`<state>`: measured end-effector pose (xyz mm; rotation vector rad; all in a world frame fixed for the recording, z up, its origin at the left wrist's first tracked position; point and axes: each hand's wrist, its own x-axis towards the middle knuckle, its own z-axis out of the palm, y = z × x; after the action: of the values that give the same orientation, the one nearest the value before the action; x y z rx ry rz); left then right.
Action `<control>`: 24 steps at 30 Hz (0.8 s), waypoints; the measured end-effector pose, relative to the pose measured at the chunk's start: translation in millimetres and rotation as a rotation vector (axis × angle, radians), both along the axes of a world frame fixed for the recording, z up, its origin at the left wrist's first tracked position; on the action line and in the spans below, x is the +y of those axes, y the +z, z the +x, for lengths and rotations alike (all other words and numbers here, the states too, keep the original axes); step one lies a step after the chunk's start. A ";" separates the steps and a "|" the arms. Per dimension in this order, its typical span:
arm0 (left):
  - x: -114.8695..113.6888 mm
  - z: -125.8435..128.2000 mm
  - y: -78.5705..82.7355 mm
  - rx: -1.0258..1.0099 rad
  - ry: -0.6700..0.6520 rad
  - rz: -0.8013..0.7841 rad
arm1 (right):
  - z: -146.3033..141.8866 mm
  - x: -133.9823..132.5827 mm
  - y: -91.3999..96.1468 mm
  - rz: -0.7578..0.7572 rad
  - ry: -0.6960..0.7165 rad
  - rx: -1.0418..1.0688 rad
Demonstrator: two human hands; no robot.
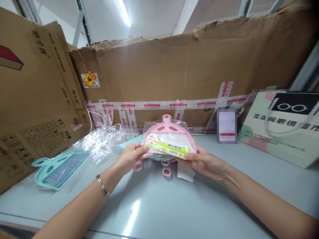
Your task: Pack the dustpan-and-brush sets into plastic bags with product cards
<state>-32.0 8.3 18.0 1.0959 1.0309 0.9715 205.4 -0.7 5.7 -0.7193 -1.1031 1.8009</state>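
Note:
Between my two hands I hold up a pink dustpan and brush set (165, 127) in a clear plastic bag, with a yellow-green printed label along its lower edge. My left hand (131, 157) is closed on the bag's left corner, thumb on top. On the right corner, my right hand (203, 162) pinches the bag beside the label. Below the set, more pink handles (166, 171) stick out, partly hidden. A turquoise dustpan and brush set (61, 169) in clear plastic lies off to the left of my left hand.
Crumpled clear plastic bags (104, 142) lie at the back left of the grey table (159, 205). A large cardboard box (154, 73) stands behind, another cardboard box (37, 89) at left. A paper gift bag (281, 132) and a blurred-out upright item (227, 126) stand at right.

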 end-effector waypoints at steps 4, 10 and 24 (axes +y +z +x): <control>1.9 2.8 -2.2 0.055 0.180 0.005 | -3.3 -1.9 -2.1 0.054 -0.033 -0.019; 1.5 7.9 -6.9 0.106 0.231 -0.006 | -14.7 -0.8 -7.2 -0.081 -0.132 0.024; -8.5 20.8 -9.1 0.146 0.220 0.066 | -16.6 9.0 -17.1 -0.260 -0.446 -0.064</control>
<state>-11.2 -0.2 8.9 1.1377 1.2662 1.1198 188.8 8.4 -11.4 -1.0898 -0.6816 1.5527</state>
